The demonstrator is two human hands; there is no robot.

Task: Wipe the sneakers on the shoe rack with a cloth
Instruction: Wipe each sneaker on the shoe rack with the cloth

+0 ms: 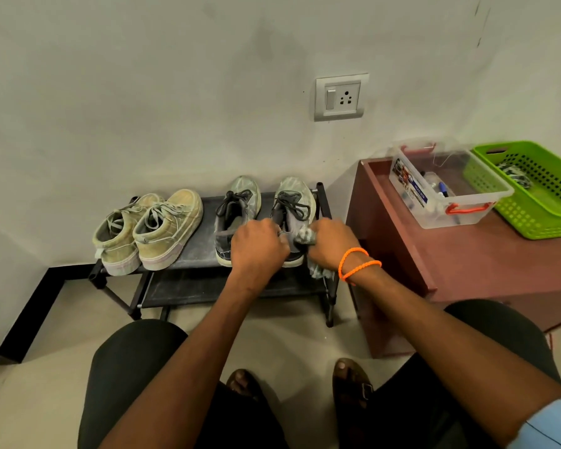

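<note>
A low black shoe rack [204, 204] stands against the wall with two pairs on its top shelf. The beige pair [153, 230] sits at the left. The grey pair with dark laces is at the right: its left sneaker [237, 209] and its right sneaker [293, 202]. My left hand [258, 246] grips the heel of the right grey sneaker. My right hand [329, 243], with orange bands on the wrist, holds a grey cloth [306, 236] bunched against that sneaker's outer side. A tail of the cloth hangs below the hand.
A maroon cabinet [467, 260] stands right of the rack, carrying a clear plastic box [447, 186] and a green basket [538, 189]. A wall socket [340, 97] is above the rack. My knees and sandalled feet are on the pale floor in front.
</note>
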